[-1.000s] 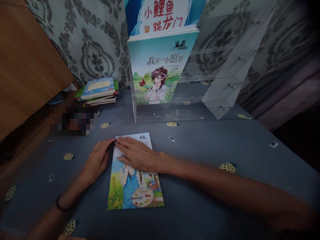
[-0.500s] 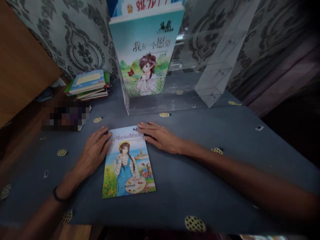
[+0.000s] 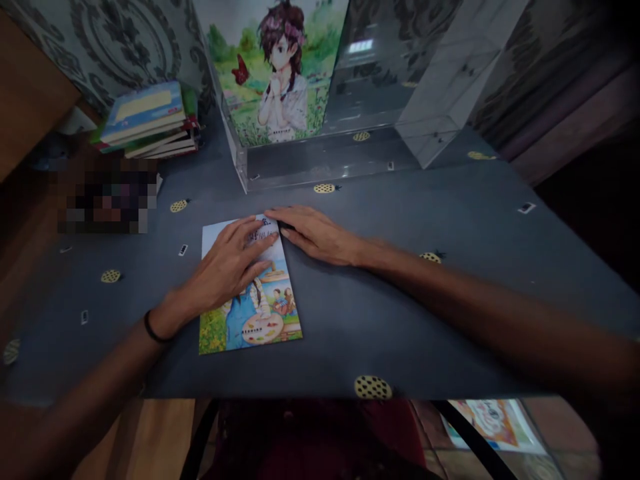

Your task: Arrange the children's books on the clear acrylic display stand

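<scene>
A picture-covered book [image 3: 265, 327] lies flat on the dark blue tablecloth in front of me, its cover facing up. My left hand [image 3: 233, 257] rests across the upper part of the cover, fingers stretched toward the top right corner and hiding much of the title and the drawn figure. At that corner, the fingertips of my right hand [image 3: 315, 235] touch the book's edge, with the fingers extended and the palm over the cloth. Neither hand grips anything that I can see.
A clear acrylic rack [image 3: 320, 170] stands behind the book, with an upright book [image 3: 287, 93] in its left part. At the back left is a stack of books [image 3: 145, 120]. A blurred-out item [image 3: 113, 197] lies before it. Below the table's right front edge, a colourful packet [image 3: 495, 423] is on the floor.
My left hand has moved right, from the book's left edge onto its cover. The right hand stays at the top right corner. The view has tilted downward.
</scene>
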Motion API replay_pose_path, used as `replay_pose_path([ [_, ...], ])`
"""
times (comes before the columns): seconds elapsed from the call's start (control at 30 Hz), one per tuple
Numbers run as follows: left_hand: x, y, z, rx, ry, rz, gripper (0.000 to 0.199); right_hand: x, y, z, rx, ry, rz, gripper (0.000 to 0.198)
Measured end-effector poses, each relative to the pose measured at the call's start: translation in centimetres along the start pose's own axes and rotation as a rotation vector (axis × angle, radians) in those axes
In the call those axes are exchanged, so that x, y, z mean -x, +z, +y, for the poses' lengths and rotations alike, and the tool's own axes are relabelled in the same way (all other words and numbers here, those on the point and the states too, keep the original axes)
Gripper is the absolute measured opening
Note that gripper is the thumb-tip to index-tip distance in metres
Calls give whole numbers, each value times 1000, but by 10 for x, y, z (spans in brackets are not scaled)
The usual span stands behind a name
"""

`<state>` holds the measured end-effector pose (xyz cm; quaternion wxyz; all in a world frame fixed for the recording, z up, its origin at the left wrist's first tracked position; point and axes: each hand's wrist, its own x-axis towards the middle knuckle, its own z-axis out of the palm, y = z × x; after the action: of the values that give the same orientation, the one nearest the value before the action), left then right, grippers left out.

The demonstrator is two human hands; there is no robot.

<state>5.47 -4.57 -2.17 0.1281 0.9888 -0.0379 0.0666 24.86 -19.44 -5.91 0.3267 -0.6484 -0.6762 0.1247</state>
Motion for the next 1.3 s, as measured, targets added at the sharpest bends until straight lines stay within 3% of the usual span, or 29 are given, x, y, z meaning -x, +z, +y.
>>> replay_pose_path([
  [0.3, 29, -2, 48, 135, 199, -133, 41, 0, 1, 0, -58, 23, 16, 45],
  [0.5, 45, -1, 70, 40, 313, -161, 40, 1, 0, -7, -16, 4, 45, 44],
  [0.97, 32, 2, 64, -145, 236, -64, 37, -31, 7, -6, 123, -75, -1, 46],
  [1.3, 23, 2, 54, -69, 150, -24, 38, -53, 18, 8, 196, -122, 47, 44],
])
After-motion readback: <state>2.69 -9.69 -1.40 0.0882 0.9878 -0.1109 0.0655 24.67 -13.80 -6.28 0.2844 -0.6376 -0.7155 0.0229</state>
